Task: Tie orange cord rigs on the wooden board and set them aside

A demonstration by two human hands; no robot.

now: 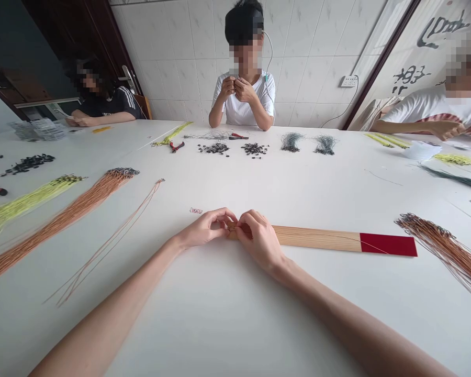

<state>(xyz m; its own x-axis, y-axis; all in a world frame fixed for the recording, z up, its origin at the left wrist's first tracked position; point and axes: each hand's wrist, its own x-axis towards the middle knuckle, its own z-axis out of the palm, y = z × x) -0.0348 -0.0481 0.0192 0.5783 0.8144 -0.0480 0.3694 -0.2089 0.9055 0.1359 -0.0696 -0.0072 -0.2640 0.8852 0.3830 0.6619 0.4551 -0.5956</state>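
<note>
My left hand and my right hand meet over the near table, their fingertips pinched together at the left end of a long wooden strip. The strip has a red end panel. A thin tan cord runs along it and into my fingers, where its end is hidden. A small printed paper scrap lies just beyond my left hand. Loose bundles of orange-brown cords lie to the left, and another bundle lies to the right of the strip.
A yellow-green cord bundle lies far left. Red-handled pliers and small black parts lie further along the white table. Several co-workers sit around it, working with their own hands.
</note>
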